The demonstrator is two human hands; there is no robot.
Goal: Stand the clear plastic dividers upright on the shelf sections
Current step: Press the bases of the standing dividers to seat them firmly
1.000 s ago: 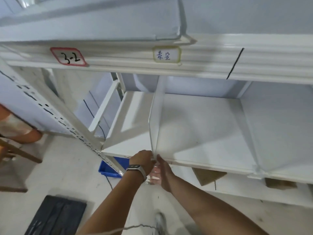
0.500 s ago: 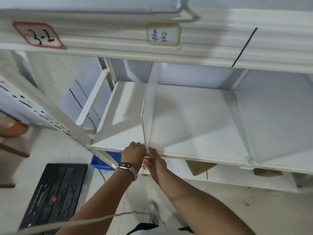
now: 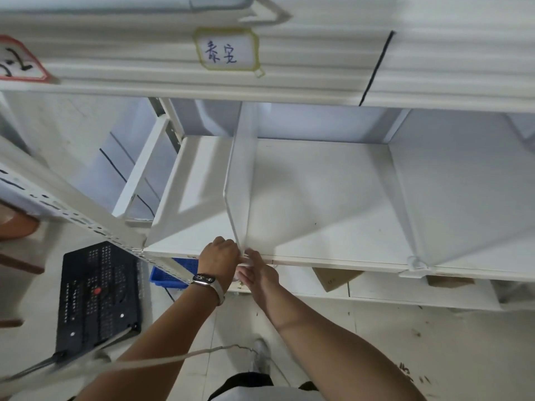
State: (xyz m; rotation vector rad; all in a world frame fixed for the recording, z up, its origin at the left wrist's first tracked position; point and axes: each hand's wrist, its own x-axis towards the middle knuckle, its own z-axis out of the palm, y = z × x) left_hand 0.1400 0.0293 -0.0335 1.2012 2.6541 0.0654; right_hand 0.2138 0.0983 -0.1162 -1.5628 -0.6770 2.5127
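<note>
A clear plastic divider (image 3: 241, 180) stands upright on the white shelf (image 3: 324, 198), running from the front edge to the back. My left hand (image 3: 220, 254), with a watch on the wrist, is closed at the divider's front foot on the shelf edge. My right hand (image 3: 257, 273) pinches the same foot from the right and below. A second clear divider (image 3: 417, 198) stands upright further right, fixed by a clip (image 3: 415, 263) at the shelf front.
The upper shelf beam (image 3: 289, 82) carries a handwritten label (image 3: 227, 49) and a red-edged tag (image 3: 20, 62). A perforated upright (image 3: 72, 215) slants at left. On the floor lie a black crate (image 3: 98, 296) and a blue bin (image 3: 175, 274). Cardboard boxes (image 3: 335, 277) sit on the lower shelf.
The view has moved closer and tipped down, so the black crate shows more. Both hands stay at the divider's front foot and have closed in on it slightly.
</note>
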